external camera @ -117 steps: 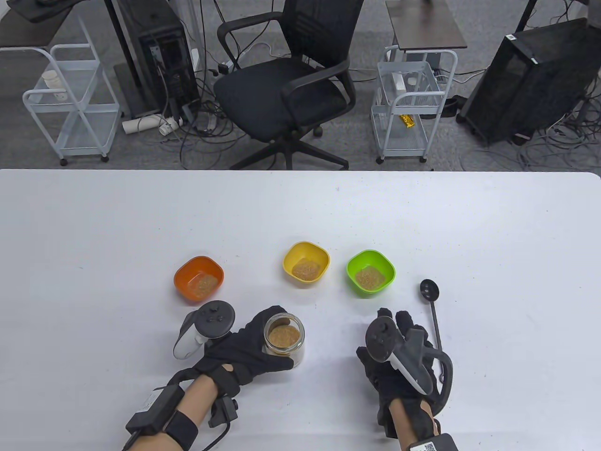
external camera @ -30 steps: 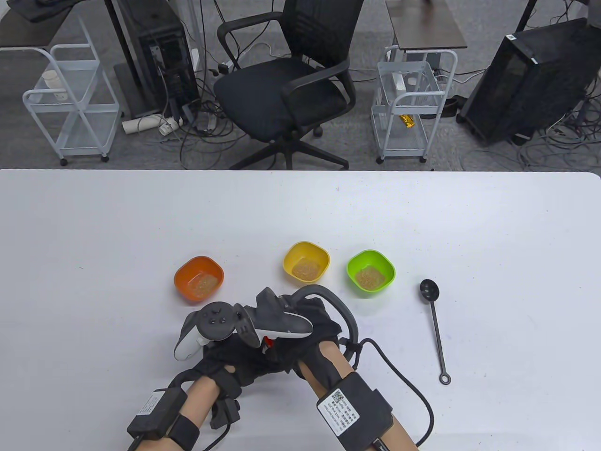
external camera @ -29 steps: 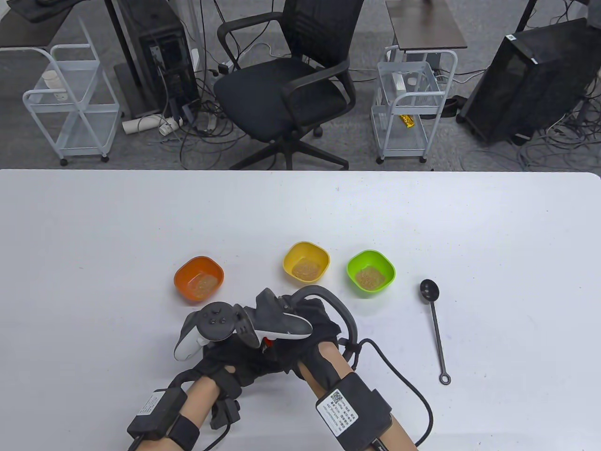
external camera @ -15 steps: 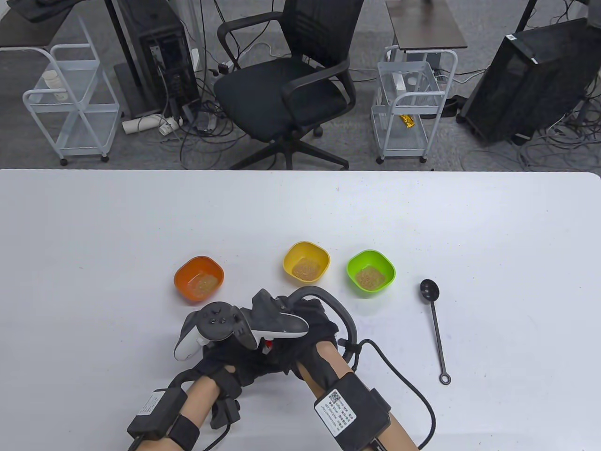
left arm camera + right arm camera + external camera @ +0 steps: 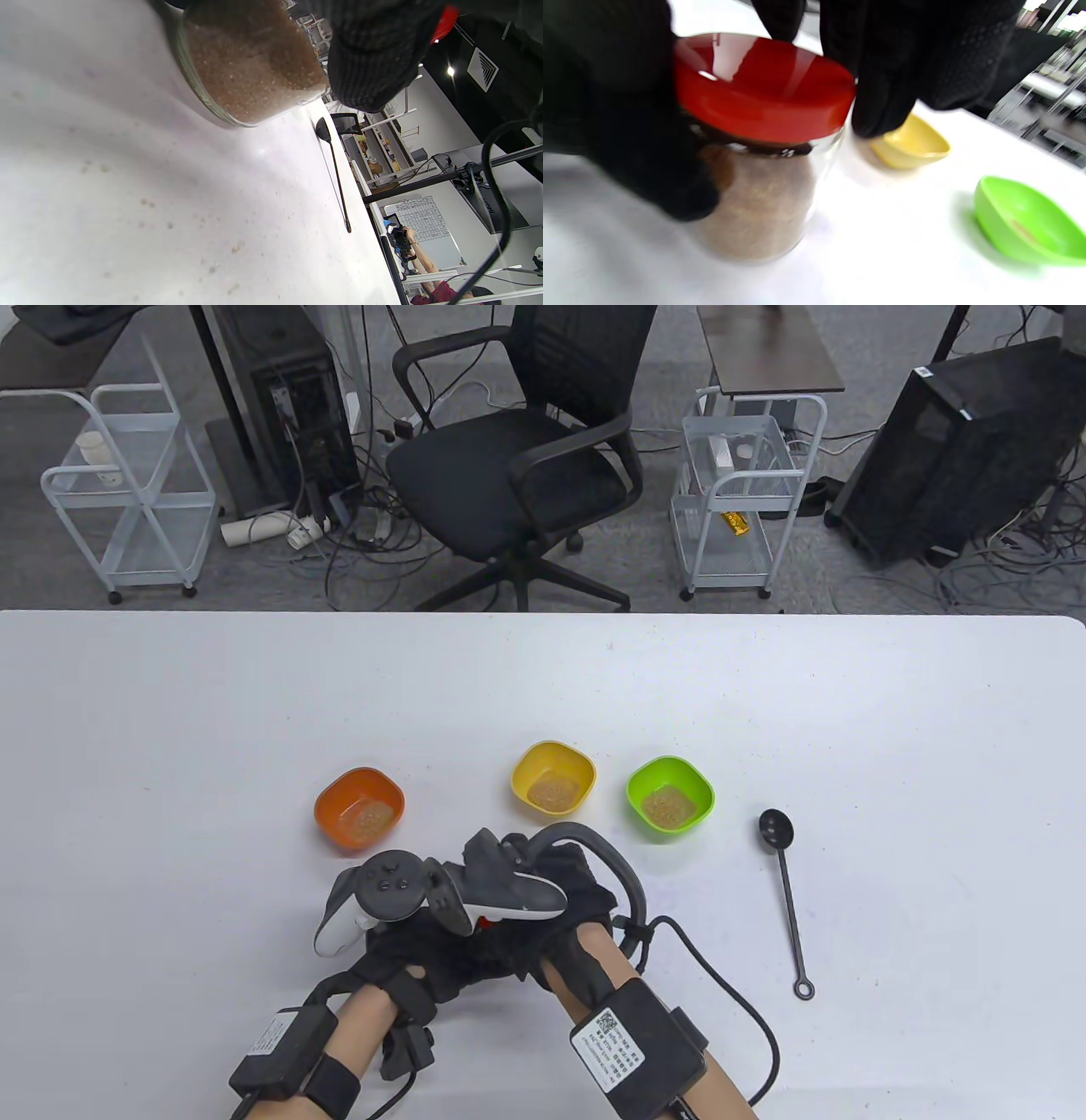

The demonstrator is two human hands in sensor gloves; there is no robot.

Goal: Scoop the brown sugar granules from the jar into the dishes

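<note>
A glass jar of brown sugar stands on the table under both hands. My left hand grips its body, seen as the dark glove on the left of the right wrist view. My right hand grips the red lid that sits on the jar's mouth. In the table view only a sliver of the lid shows. The jar's base fills the top of the left wrist view. The orange dish, yellow dish and green dish each hold some sugar.
A black long-handled spoon lies on the table right of the green dish, and shows in the left wrist view. Loose sugar grains are scattered on the white table near the jar. A cable trails from my right wrist.
Since 3.9 s ago my right hand has left the spoon's side and come onto the jar, which now bears a red lid. Over the last second the right hand has only turned slightly.
</note>
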